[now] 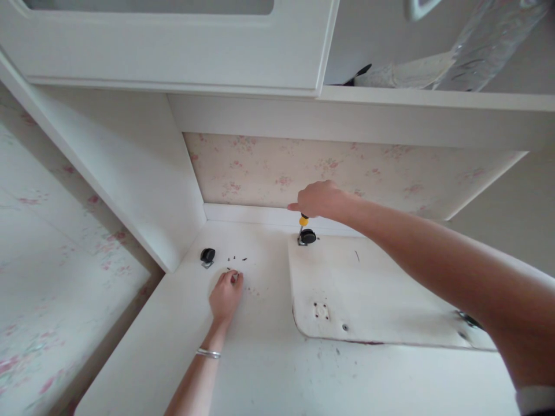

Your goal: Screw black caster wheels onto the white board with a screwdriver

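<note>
My right hand (323, 199) is closed round a screwdriver (303, 221) with a yellow and black handle. Its shaft points down at the metal plate of a black caster wheel (308, 236), which stands on a white board (368, 289) near its far left corner. My left hand (228, 294) rests on the white desktop with thumb and fingers pinched together; what is between them, if anything, is too small to tell. Several small dark screws (244, 259) lie just beyond those fingers. A loose black caster (208, 255) sits to their left.
The board's near left corner has a square of screw holes (321, 311). Another caster (468, 319) is partly hidden behind my right arm. A white cabinet (182, 52) overhangs the desktop, with a side panel (130, 167) at the left.
</note>
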`<state>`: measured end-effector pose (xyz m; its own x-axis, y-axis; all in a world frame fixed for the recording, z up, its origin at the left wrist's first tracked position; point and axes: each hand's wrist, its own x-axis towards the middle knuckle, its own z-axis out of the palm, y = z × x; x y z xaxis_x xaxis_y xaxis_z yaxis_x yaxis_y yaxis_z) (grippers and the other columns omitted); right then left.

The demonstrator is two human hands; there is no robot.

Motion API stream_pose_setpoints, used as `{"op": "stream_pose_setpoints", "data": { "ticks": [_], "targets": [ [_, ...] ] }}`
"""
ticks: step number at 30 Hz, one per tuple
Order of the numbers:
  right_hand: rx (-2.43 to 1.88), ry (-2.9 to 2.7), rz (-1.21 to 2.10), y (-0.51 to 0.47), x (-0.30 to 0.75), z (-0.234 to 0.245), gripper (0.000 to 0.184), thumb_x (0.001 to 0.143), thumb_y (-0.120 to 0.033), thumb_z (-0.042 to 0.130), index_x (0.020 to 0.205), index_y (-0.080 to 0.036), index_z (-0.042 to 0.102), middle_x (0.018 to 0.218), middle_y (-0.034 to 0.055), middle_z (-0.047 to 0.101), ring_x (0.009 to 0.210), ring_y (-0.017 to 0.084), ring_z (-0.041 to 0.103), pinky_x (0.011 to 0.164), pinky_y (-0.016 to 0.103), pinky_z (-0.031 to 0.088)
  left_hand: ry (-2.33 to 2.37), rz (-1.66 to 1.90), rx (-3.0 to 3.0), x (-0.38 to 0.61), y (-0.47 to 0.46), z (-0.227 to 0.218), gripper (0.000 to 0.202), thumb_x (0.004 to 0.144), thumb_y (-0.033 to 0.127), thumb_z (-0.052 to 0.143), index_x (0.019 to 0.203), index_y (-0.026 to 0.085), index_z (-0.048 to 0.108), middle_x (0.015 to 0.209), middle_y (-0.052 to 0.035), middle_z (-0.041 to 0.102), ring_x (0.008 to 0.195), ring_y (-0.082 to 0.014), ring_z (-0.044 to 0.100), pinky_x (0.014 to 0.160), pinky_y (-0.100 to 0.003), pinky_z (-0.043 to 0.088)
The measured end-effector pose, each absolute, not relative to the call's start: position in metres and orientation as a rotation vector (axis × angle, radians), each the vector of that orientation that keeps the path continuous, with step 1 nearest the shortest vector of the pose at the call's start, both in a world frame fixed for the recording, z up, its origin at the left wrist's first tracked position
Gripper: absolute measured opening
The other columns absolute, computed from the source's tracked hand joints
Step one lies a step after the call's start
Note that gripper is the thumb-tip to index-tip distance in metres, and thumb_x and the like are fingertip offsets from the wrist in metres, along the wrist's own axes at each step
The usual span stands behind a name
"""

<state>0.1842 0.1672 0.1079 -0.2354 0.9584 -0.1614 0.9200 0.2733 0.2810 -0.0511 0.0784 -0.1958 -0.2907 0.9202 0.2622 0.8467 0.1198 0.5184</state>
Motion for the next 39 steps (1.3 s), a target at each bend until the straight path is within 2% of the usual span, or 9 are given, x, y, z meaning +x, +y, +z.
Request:
{"op": "stream_pose_setpoints", "data": {
  "ticks": [7, 12, 17, 20, 23, 25, 29, 35, 39],
  "targets": [
    [1.571, 2.269, 0.147, 0.164, 0.189, 0.111, 0.044, 0.087, -0.021, 0.058, 0.131, -0.02, 0.056, 0.13, 0.0184, 0.057, 0.1, 0.03, 0.064, 0.074, 0.037, 0.051, 2.241, 0.909, 1.796, -0.052, 0.078, -0.199, 0.021, 0.092, 0.035, 0.055, 0.1, 0.022, 0.07, 0.097, -0.0038, 0.075, 0.081, -0.0186, 0.069, 0.068, -0.026, 0.045],
    [1.594, 2.308, 0.175, 0.172, 0.186, 0.1, 0.039, 0.094, -0.042, 0.058, 0.125, -0.017, 0.059, 0.128, 0.0136, 0.057, 0.103, 0.024, 0.062, 0.084, 0.042, 0.053, 2.241, 0.912, 1.792, -0.052, 0.078, -0.199, 0.021, 0.092, 0.034, 0.055, 0.1, 0.022, 0.07, 0.097, -0.0046, 0.075, 0.08, -0.0193, 0.069, 0.068, -0.027, 0.045],
    [1.507, 2.391, 0.141, 0.178, 0.183, 0.096, 0.037, 0.093, -0.037, 0.062, 0.125, -0.019, 0.058, 0.127, 0.01, 0.059, 0.106, 0.023, 0.061, 0.087, 0.044, 0.053, 2.23, 0.914, 1.795, -0.053, 0.078, -0.198, 0.021, 0.092, 0.035, 0.056, 0.1, 0.022, 0.07, 0.095, -0.0042, 0.075, 0.08, -0.0188, 0.069, 0.069, -0.027, 0.046],
    [1.522, 2.392, 0.129, 0.178, 0.18, 0.098, 0.039, 0.091, -0.039, 0.061, 0.124, -0.019, 0.06, 0.126, 0.0143, 0.06, 0.107, 0.028, 0.061, 0.083, 0.041, 0.053, 2.223, 0.92, 1.8, -0.053, 0.078, -0.199, 0.022, 0.092, 0.035, 0.055, 0.102, 0.022, 0.07, 0.096, -0.0039, 0.075, 0.08, -0.0185, 0.069, 0.07, -0.027, 0.046],
    [1.632, 2.35, 0.179, 0.178, 0.178, 0.097, 0.043, 0.095, -0.043, 0.048, 0.127, -0.017, 0.06, 0.123, 0.0207, 0.062, 0.108, 0.034, 0.061, 0.081, 0.044, 0.05, 2.223, 0.925, 1.8, -0.053, 0.078, -0.2, 0.022, 0.092, 0.035, 0.055, 0.102, 0.022, 0.07, 0.096, -0.0039, 0.074, 0.081, -0.0188, 0.069, 0.07, -0.027, 0.046],
    [1.658, 2.334, 0.195, 0.178, 0.178, 0.096, 0.041, 0.095, -0.038, 0.044, 0.126, -0.016, 0.06, 0.123, 0.022, 0.062, 0.109, 0.035, 0.061, 0.08, 0.045, 0.049, 2.224, 0.929, 1.797, -0.053, 0.078, -0.2, 0.021, 0.092, 0.035, 0.055, 0.101, 0.022, 0.07, 0.096, -0.0036, 0.074, 0.082, -0.0188, 0.069, 0.07, -0.026, 0.045],
    [1.593, 2.338, 0.131, 0.178, 0.179, 0.1, 0.043, 0.084, -0.03, 0.057, 0.126, -0.021, 0.061, 0.129, 0.0176, 0.06, 0.102, 0.031, 0.064, 0.074, 0.038, 0.05, 2.221, 0.932, 1.792, -0.053, 0.078, -0.2, 0.02, 0.092, 0.035, 0.056, 0.1, 0.022, 0.069, 0.096, -0.0033, 0.074, 0.081, -0.0187, 0.069, 0.069, -0.026, 0.045],
    [1.692, 2.273, 0.208, 0.174, 0.177, 0.104, 0.049, 0.089, -0.043, 0.05, 0.126, -0.013, 0.061, 0.123, 0.0249, 0.06, 0.109, 0.041, 0.06, 0.079, 0.049, 0.049, 2.22, 0.935, 1.778, -0.053, 0.078, -0.2, 0.019, 0.092, 0.034, 0.056, 0.1, 0.023, 0.069, 0.096, -0.0035, 0.075, 0.079, -0.0182, 0.069, 0.069, -0.026, 0.045],
    [1.616, 2.296, 0.159, 0.174, 0.18, 0.105, 0.044, 0.084, -0.03, 0.056, 0.125, -0.018, 0.062, 0.127, 0.0198, 0.059, 0.103, 0.033, 0.063, 0.074, 0.041, 0.051, 2.212, 0.935, 1.773, -0.053, 0.078, -0.199, 0.019, 0.092, 0.034, 0.056, 0.1, 0.023, 0.069, 0.098, -0.003, 0.075, 0.08, -0.0179, 0.069, 0.069, -0.026, 0.045]
  ]
}}
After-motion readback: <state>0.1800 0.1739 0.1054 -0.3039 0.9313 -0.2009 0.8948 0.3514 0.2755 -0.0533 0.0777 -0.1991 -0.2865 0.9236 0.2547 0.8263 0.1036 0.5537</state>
